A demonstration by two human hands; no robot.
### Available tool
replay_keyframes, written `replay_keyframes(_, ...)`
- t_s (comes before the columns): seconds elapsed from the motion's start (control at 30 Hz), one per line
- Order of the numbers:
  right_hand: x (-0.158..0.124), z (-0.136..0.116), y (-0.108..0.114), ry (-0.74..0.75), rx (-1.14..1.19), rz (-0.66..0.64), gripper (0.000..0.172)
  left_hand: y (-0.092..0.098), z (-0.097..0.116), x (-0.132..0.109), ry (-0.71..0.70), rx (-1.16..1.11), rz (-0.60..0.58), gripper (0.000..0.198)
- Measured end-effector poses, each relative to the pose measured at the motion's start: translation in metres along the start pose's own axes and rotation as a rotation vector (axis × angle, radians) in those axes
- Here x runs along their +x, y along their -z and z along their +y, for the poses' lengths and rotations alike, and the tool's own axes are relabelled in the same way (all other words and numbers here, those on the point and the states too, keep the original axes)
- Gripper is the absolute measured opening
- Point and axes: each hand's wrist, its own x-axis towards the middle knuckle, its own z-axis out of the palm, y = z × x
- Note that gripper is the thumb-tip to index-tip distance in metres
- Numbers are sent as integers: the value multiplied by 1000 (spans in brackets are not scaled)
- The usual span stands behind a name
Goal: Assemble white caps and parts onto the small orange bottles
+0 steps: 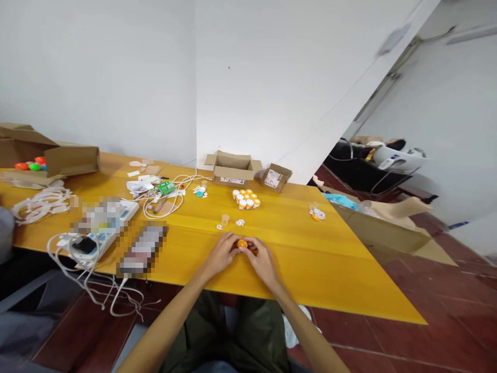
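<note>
Both of my hands meet over the near middle of the yellow table (310, 259). My left hand (222, 253) and my right hand (261, 257) pinch a small orange capsule (243, 243) between their fingertips, just above the tabletop. A little beyond them lie a small clear cup (224, 219) and two small white pieces (239, 223). Farther back stands a cluster of several orange-and-white capsules (246, 199).
An open cardboard box (232, 169) and a smaller box (275, 177) sit at the table's far edge. White cables (166, 199), a power strip (101, 235) and a carton holding coloured balls (33, 165) crowd the left. Another small orange-white item (317, 213) lies to the right.
</note>
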Motion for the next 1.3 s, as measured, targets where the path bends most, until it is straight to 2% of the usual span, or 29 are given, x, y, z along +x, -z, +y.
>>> replay_keyframes(0.47,0,-6,1,4,60,-3,23,6,5,9,3,55,-61,11)
replay_keyframes(0.7,-1,-5,1,12,62,35,23,9,5,15,13,80,-109,12)
replay_keyframes(0.93,-3,-5,2,-24,57,69,20,11,5,24,-38,152,-175,8)
replay_keyframes(1.3,-6,-9,3,-26,22,72,22,7,3,22,-42,107,-163,11)
